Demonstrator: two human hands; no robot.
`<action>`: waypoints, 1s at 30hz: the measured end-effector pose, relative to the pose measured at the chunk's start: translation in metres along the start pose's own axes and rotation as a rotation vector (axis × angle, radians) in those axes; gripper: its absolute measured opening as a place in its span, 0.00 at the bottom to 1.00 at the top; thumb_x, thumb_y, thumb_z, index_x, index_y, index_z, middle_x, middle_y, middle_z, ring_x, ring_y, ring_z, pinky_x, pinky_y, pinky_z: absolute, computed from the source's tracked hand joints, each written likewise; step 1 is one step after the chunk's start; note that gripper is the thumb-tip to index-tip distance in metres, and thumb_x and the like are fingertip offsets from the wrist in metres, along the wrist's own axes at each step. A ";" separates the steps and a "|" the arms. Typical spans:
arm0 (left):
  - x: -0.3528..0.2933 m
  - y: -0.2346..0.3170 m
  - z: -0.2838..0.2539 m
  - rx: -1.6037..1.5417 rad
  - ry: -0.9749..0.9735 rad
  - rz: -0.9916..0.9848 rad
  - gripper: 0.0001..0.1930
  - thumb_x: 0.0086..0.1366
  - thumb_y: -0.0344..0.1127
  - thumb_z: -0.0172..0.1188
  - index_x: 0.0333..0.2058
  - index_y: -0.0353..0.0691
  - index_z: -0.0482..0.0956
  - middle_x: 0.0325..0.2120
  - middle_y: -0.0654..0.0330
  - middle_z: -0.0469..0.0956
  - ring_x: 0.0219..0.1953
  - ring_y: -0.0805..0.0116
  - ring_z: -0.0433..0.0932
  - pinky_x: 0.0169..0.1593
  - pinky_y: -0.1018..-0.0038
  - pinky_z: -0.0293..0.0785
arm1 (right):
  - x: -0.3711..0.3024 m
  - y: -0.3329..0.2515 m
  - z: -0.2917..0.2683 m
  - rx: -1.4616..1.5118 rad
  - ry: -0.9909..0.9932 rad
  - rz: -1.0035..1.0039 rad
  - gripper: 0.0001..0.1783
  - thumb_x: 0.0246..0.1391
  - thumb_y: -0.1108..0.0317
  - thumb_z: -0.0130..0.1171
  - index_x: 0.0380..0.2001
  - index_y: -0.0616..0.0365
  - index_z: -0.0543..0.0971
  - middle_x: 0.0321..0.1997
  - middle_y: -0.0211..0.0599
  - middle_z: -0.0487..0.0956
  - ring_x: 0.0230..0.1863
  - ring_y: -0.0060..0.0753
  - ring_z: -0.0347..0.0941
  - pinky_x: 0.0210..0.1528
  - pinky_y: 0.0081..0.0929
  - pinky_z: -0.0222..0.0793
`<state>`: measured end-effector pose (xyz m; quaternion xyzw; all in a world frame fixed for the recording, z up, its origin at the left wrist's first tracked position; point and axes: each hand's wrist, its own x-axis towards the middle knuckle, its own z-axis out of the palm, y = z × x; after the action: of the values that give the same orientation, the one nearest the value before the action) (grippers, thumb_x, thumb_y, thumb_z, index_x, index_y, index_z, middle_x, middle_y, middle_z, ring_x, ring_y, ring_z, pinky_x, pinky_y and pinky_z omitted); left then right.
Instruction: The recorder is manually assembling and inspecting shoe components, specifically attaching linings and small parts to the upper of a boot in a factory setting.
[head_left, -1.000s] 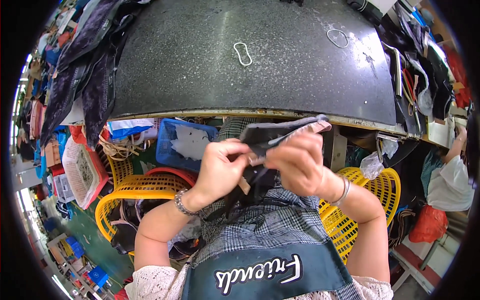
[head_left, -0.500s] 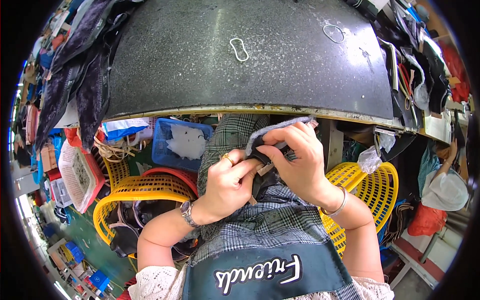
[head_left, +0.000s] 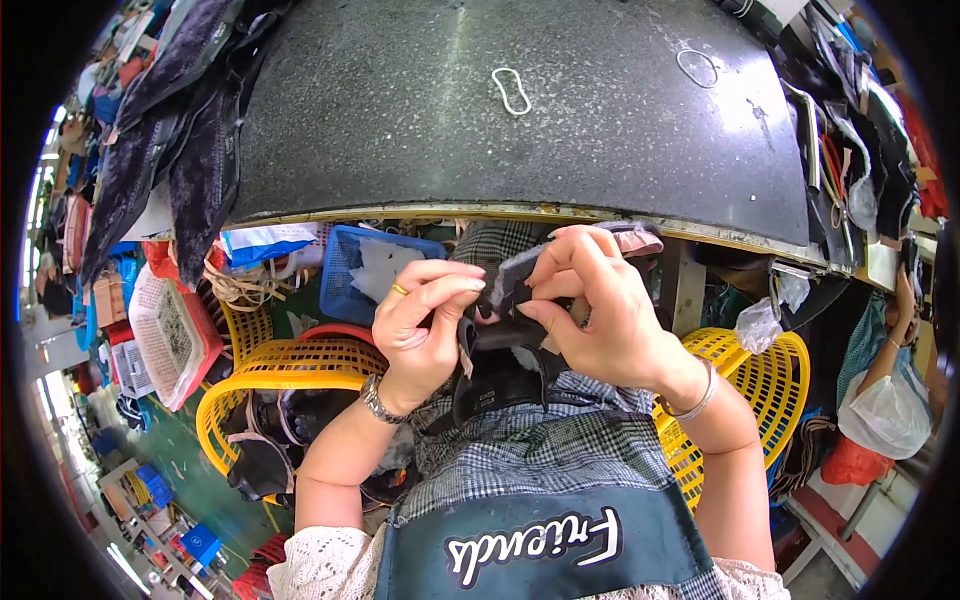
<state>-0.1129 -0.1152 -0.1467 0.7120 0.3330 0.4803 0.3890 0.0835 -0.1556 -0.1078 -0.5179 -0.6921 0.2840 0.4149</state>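
Note:
A black, fleece-lined piece, apparently a shoe upper (head_left: 490, 385), hangs over my lap below the table edge. Its grey fuzzy lining (head_left: 512, 270) shows at the top. My right hand (head_left: 605, 325) pinches the lined edge between thumb and fingers. Close by on the left, my left hand (head_left: 412, 325) is closed, its thumb and fingertips together near the lining's left end. Whatever lies between those fingertips is too small to make out. A checked apron (head_left: 530, 455) lies beneath the piece.
The dark table (head_left: 400, 130) carries a white rubber band (head_left: 511, 92) and a thin ring (head_left: 697, 68). Yellow baskets (head_left: 290, 365) (head_left: 780, 370) stand either side of me. A blue basket (head_left: 340, 265) sits under the table; dark fleecy pieces (head_left: 205, 180) hang at the left.
My left hand has risen away from the piece's lower part, and its fingers are now pinched higher up. The black piece has opened out below. My right hand keeps its pinch.

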 end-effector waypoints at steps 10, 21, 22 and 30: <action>0.002 -0.005 -0.006 -0.556 -0.038 -0.513 0.03 0.60 0.23 0.62 0.33 0.32 0.82 0.30 0.60 0.79 0.33 0.74 0.73 0.39 0.80 0.68 | 0.015 -0.001 0.006 0.061 -0.224 -0.027 0.19 0.42 0.81 0.61 0.34 0.61 0.63 0.24 0.35 0.74 0.30 0.42 0.74 0.51 0.38 0.59; 0.007 -0.002 -0.007 -0.585 -0.106 -0.590 0.04 0.60 0.25 0.62 0.33 0.34 0.83 0.30 0.62 0.79 0.34 0.76 0.72 0.40 0.80 0.70 | 0.010 0.001 0.006 0.111 -0.129 0.040 0.16 0.42 0.80 0.63 0.30 0.59 0.65 0.24 0.37 0.73 0.33 0.48 0.71 0.51 0.38 0.59; 0.007 -0.002 -0.007 -0.630 -0.084 -0.642 0.04 0.60 0.25 0.63 0.33 0.34 0.83 0.30 0.62 0.78 0.34 0.76 0.72 0.40 0.80 0.70 | 0.010 -0.001 0.004 0.103 -0.164 0.042 0.16 0.42 0.80 0.63 0.30 0.59 0.65 0.24 0.37 0.73 0.32 0.47 0.71 0.51 0.38 0.59; 0.008 0.000 -0.002 -0.595 -0.101 -0.567 0.05 0.59 0.23 0.63 0.34 0.33 0.84 0.30 0.61 0.78 0.34 0.76 0.72 0.40 0.81 0.69 | 0.011 -0.001 0.001 0.105 -0.209 0.038 0.16 0.43 0.79 0.63 0.30 0.59 0.65 0.23 0.36 0.72 0.33 0.46 0.71 0.52 0.37 0.59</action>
<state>-0.1121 -0.1080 -0.1432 0.4712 0.3431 0.3940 0.7107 0.0804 -0.1451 -0.1041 -0.4761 -0.7058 0.3800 0.3615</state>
